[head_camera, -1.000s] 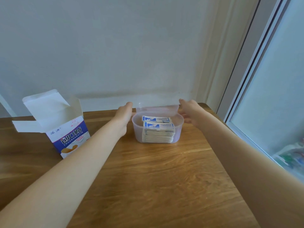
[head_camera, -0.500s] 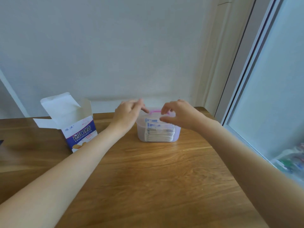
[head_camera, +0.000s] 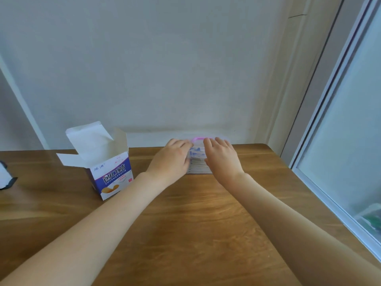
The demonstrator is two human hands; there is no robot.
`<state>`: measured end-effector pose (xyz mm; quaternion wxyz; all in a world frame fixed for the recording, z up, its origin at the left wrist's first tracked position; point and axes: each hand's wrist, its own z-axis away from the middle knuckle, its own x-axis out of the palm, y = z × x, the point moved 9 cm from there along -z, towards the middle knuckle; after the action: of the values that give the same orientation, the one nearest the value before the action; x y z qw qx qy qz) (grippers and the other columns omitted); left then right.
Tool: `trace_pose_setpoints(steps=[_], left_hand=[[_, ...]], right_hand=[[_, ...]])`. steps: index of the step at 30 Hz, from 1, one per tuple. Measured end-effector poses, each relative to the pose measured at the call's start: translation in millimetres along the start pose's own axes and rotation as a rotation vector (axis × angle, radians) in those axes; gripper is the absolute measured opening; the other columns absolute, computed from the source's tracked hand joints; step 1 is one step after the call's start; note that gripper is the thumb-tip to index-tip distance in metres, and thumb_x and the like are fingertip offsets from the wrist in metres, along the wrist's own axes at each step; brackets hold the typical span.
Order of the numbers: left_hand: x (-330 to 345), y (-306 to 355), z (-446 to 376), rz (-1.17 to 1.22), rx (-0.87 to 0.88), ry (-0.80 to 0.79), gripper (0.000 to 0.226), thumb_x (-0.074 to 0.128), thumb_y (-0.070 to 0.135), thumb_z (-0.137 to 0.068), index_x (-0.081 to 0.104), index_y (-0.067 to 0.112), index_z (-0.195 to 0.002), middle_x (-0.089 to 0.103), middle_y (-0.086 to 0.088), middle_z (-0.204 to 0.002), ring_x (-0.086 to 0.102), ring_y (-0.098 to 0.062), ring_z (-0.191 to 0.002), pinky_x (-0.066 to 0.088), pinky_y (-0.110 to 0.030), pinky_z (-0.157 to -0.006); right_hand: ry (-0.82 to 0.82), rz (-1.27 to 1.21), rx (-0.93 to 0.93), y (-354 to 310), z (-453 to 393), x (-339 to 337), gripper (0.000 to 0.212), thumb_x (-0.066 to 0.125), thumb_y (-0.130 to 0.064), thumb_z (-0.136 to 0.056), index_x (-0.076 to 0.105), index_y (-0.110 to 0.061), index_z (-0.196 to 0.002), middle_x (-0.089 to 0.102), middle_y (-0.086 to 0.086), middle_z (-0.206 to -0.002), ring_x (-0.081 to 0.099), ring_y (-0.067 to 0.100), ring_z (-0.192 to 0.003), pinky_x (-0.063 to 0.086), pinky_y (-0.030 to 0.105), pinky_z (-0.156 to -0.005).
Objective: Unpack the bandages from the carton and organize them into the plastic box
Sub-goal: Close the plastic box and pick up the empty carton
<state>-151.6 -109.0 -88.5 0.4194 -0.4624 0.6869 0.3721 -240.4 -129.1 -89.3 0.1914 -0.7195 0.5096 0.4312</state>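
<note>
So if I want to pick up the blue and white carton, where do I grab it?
Grab the carton around its printed lower body, not the white flaps, which stand open on top and would bend. It stands upright on the table, turned a little, so come from the front and put your fingers on its two side walls. It probably weighs little, since the bandages sit in the plastic box.

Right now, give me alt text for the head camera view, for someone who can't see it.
Both hands, left hand and right hand, rest on top of a clear plastic box of bandages at the far edge of a wooden table. An opened carton stands to the left.
</note>
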Motion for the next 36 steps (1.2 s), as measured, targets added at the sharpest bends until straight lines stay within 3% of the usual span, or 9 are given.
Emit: trace_pose_setpoints(steps=[8,12,14,17,19,23,27,32,36], left_hand=[[13.4,-20.8,-17.6,-0.100,-0.019,-0.049,0.055,0.041,0.015,-0.093,0.023,0.011,-0.145,0.024,-0.003,-0.153,0.018,-0.017,-0.142,0.022,-0.031,-0.115],[-6.5,-21.2,3.9,-0.065,0.001,0.058,0.047,0.036,0.016,-0.090,0.043,0.012,-0.136,0.041,-0.005,-0.144,0.033,-0.021,-0.135,0.030,-0.036,-0.111],[-29.2,-23.2,25.6,-0.053,0.026,0.213,0.045,0.034,0.018,-0.079,0.061,0.012,-0.115,0.059,-0.004,-0.123,0.051,-0.022,-0.116,0.045,-0.036,-0.094],[-59.5,-46.9,65.6,-0.011,-0.069,0.357,0.031,0.040,0.014,-0.073,0.064,0.009,-0.092,0.061,-0.002,-0.101,0.047,-0.018,-0.094,0.042,-0.031,-0.082],[-77.7,-69.5,96.1,-0.008,-0.178,0.425,0.022,0.042,0.012,-0.073,0.062,0.008,-0.082,0.058,-0.004,-0.093,0.043,-0.017,-0.087,0.039,-0.030,-0.077],[-107.3,-105.3,169.1,-0.086,-0.329,0.422,0.027,0.037,0.015,-0.078,0.061,0.011,-0.090,0.055,-0.003,-0.099,0.044,-0.013,-0.096,0.031,-0.020,-0.086],[-144.2,-102.1,230.9,-0.112,-0.340,0.442,0.033,0.039,0.023,-0.079,0.055,0.014,-0.107,0.052,0.000,-0.106,0.041,-0.011,-0.100,0.030,-0.018,-0.090],[-220.6,-69.4,332.5,-0.236,-0.342,0.568,0.023,0.044,0.021,-0.082,0.066,0.014,-0.084,0.029,0.016,-0.057,0.038,-0.009,-0.055,0.041,-0.026,-0.049],[-237.7,-69.0,441.1,-0.291,-0.592,0.308,0.023,0.038,0.037,-0.082,0.058,0.028,-0.076,0.040,0.009,-0.039,0.043,-0.014,-0.045,0.037,-0.027,-0.038]], right_hand=[[0.064,-0.057,-0.012,-1.8,-34.6,25.3,0.039,0.078,0.007,-0.044,0.056,-0.004,-0.074,0.061,0.007,-0.064,0.062,0.028,-0.063,0.057,0.034,-0.067],[-0.149,-0.031,0.030,-3.8,-38.3,29.2,0.040,0.062,-0.013,-0.082,0.046,-0.001,-0.118,0.053,0.015,-0.125,0.046,0.031,-0.122,0.032,0.041,-0.106],[-0.128,-0.119,0.039,-17.0,-40.7,5.5,0.050,0.059,-0.023,-0.086,0.042,-0.002,-0.128,0.041,0.015,-0.139,0.039,0.036,-0.128,0.033,0.045,-0.103],[0.218,-0.423,-0.244,-95.2,-39.7,-61.3,0.025,0.051,-0.013,-0.079,0.059,-0.002,-0.100,0.062,0.015,-0.099,0.061,0.036,-0.085,0.049,0.039,-0.064],[0.054,-0.514,-0.415,-152.0,-38.4,-59.1,0.023,0.046,-0.007,-0.081,0.056,-0.005,-0.101,0.058,0.011,-0.098,0.060,0.034,-0.076,0.042,0.035,-0.054],[-0.319,-0.307,-0.405,-212.8,-28.4,-25.7,0.035,0.044,-0.002,-0.086,0.044,-0.010,-0.120,0.052,0.006,-0.121,0.060,0.033,-0.094,0.035,0.032,-0.061],[-0.243,-0.415,-0.420,-250.7,4.7,-82.4,0.019,0.045,-0.007,-0.089,0.051,-0.013,-0.106,0.061,0.006,-0.093,0.051,0.028,-0.073,0.038,0.030,-0.060],[-0.274,-0.981,-0.587,-319.2,97.0,-180.5,0.007,0.054,-0.021,-0.089,0.057,-0.019,-0.094,0.068,0.003,-0.087,0.064,0.024,-0.077,0.053,0.042,-0.065],[-0.305,-1.079,-0.779,-390.7,176.0,-221.0,0.003,0.060,-0.022,-0.083,0.058,-0.019,-0.084,0.065,0.002,-0.074,0.059,0.028,-0.067,0.052,0.040,-0.059]])
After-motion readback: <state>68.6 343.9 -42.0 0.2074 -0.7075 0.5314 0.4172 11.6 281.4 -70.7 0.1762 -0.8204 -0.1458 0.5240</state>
